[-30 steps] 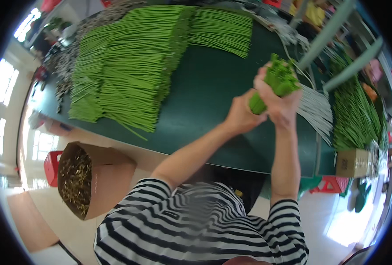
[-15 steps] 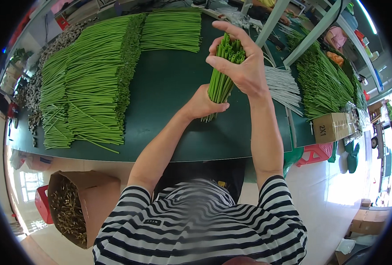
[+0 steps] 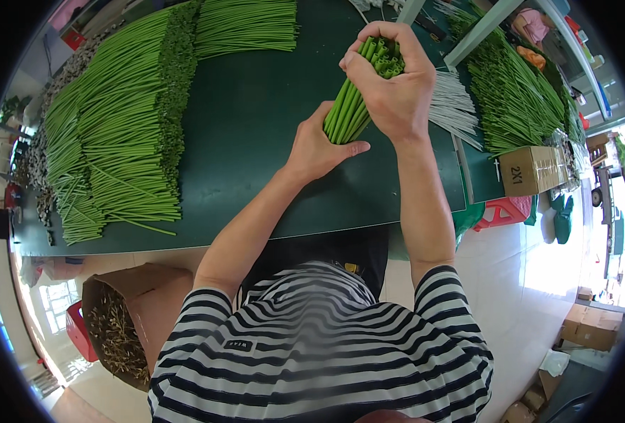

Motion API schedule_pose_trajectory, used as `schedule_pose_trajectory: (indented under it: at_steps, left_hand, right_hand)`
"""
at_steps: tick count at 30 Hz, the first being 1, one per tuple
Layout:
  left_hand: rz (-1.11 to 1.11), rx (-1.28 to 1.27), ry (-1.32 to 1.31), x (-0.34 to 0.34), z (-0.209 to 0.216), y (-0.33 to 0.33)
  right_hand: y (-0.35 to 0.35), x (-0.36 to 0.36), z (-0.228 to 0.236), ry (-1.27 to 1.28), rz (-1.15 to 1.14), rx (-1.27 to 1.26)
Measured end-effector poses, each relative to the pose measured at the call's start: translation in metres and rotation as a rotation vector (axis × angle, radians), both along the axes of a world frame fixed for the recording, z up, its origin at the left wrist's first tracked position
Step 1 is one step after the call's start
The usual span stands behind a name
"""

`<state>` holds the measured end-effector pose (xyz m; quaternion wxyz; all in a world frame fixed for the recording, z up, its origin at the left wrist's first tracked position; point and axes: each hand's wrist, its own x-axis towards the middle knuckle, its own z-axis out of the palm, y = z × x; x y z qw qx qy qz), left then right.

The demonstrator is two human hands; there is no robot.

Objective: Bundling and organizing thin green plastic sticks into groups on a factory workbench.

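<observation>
A thick bundle of green stems [image 3: 347, 116] stands tilted above the dark green table, its hollow tube-like ends facing up. Around its lower part my left hand [image 3: 321, 144] is wrapped, thumb pointing right. My right hand [image 3: 400, 84] closes about the upper end, with fingers curled over the far side and thumb across the near side. The bundle's bottom end is hidden behind my left hand. On the table to the left lie wide rows of loose green stems [image 3: 125, 134], with a smaller pile of stems [image 3: 249, 25] at the back.
White sticks [image 3: 453, 106] lie right of my right hand. More green stems [image 3: 513, 106] fill the right side, beside a cardboard box [image 3: 531, 171]. Grey metal posts [image 3: 485, 32] rise there. A brown bag of dried plant bits [image 3: 115, 331] stands on the floor, lower left.
My right hand was partly spread around the stem tops; its fingers are now closed round them. My left hand and the bundle have shifted slightly up and left in view, as has the table.
</observation>
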<state>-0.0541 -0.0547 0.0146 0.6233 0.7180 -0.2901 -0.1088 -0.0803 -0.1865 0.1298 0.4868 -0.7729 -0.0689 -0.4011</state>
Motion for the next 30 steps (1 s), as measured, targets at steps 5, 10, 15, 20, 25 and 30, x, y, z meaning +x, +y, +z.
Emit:
schedule_pose_trajectory:
  at_steps: [5,10,15,20,25,30]
  left_hand:
    - [-0.112,0.036,0.191,0.011,-0.007,0.003]
    - [-0.374,-0.041,0.153,0.026,0.001,0.015]
    - [-0.387,-0.037,0.253,0.029,-0.009,0.009]
    - [-0.029,-0.141,-0.068,0.000,0.005,0.003]
    - [0.000,-0.129,-0.006,0.012,-0.010,-0.005]
    - [-0.057,-0.078,0.084,0.005,-0.008,0.005]
  right_hand:
    - [0.000,-0.004,0.002,-0.030,0.154,0.103]
    - [0.017,-0.017,0.021,-0.057,0.329,0.099]
    - [0.019,-0.016,-0.007,-0.059,0.138,0.183]
    - [0.019,-0.013,-0.013,-0.063,0.133,0.081]
    - [0.004,-0.022,0.016,-0.045,0.063,-0.322]
    - [-0.014,-0.027,0.059,-0.153,0.064,-0.725]
